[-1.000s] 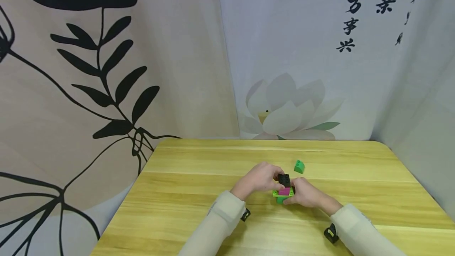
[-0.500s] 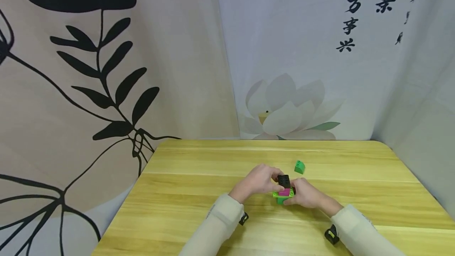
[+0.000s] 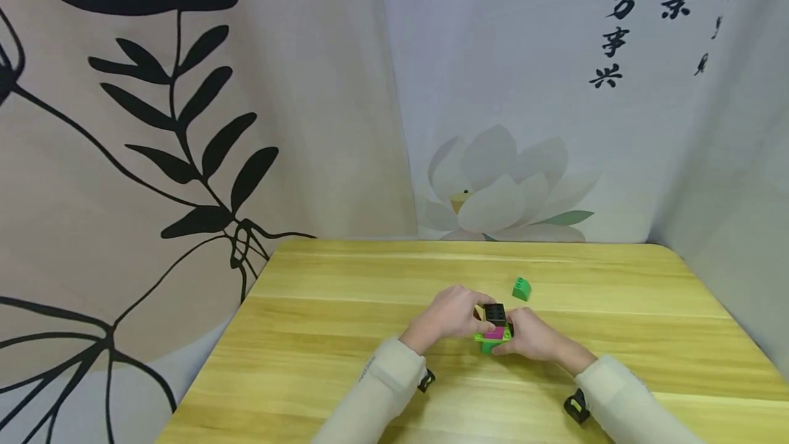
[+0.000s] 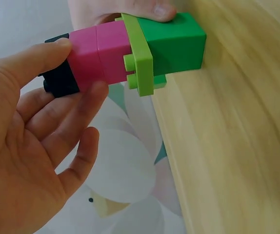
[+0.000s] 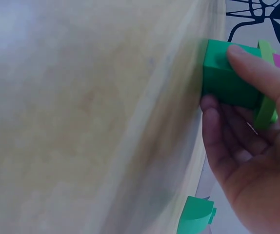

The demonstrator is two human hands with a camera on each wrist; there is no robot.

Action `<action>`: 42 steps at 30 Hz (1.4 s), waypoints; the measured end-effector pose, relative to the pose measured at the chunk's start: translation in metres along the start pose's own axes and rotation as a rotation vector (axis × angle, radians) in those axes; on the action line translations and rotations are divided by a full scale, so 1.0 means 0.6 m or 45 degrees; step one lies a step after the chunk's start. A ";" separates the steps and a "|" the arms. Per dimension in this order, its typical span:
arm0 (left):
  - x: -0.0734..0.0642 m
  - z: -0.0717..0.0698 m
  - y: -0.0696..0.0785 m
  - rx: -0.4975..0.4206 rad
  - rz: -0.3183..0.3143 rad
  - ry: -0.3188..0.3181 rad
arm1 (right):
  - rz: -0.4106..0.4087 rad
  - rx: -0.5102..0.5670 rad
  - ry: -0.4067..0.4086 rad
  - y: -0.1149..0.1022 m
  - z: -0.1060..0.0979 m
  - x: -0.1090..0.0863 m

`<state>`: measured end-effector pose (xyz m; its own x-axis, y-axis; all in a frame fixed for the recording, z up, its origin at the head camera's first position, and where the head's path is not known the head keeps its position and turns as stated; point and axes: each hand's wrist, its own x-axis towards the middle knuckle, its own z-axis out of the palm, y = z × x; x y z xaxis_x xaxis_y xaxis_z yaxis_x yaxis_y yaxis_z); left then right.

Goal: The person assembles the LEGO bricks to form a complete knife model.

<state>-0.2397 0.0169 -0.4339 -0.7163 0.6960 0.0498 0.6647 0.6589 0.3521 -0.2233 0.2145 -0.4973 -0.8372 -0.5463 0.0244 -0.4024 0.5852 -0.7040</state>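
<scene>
A stack of toy building bricks stands on the table between my hands. Its base is a green block (image 4: pixel 174 44), topped by a lime-green plate (image 4: pixel 144 61), then two magenta bricks (image 4: pixel 100 52) and a black brick (image 3: pixel 495 314). With thumb and fingers, my left hand (image 3: pixel 453 312) pinches the black brick, fingertips reaching the magenta one below it in the left wrist view. Lower down, my right hand (image 3: pixel 532 336) grips the green block, thumb on one side and fingers on the other. Part of the stack's right side is hidden behind the right hand.
Beyond the right hand lies a loose green curved brick (image 3: pixel 521 289) with studs on top. The wooden table (image 3: pixel 345 273) ends at a printed curtain (image 3: pixel 333 88) behind it. Black cameras are strapped at both wrists, below the sleeves.
Both hands keep their hold on the stack and barely move. The whole scene shifts slightly with the head camera; the loose green brick stays put.
</scene>
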 end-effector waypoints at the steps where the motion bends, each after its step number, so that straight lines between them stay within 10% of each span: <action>1: -0.001 0.004 0.000 -0.038 0.003 0.003 | 0.006 -0.001 -0.004 0.001 0.000 -0.001; 10: -0.008 0.022 -0.002 -0.238 -0.049 0.115 | -0.003 -0.038 -0.005 0.000 -0.006 -0.004; 32: -0.011 0.007 -0.008 -0.262 -0.102 0.041 | 0.036 -0.374 0.413 0.052 -0.085 -0.010; 42: -0.011 0.009 -0.012 -0.266 -0.092 0.048 | 0.071 -0.415 0.390 0.071 -0.090 0.015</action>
<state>-0.2384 0.0089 -0.4416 -0.7707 0.6352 0.0507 0.5555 0.6307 0.5418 -0.2682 0.2668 -0.4889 -0.9121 -0.3348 0.2367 -0.4083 0.7938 -0.4507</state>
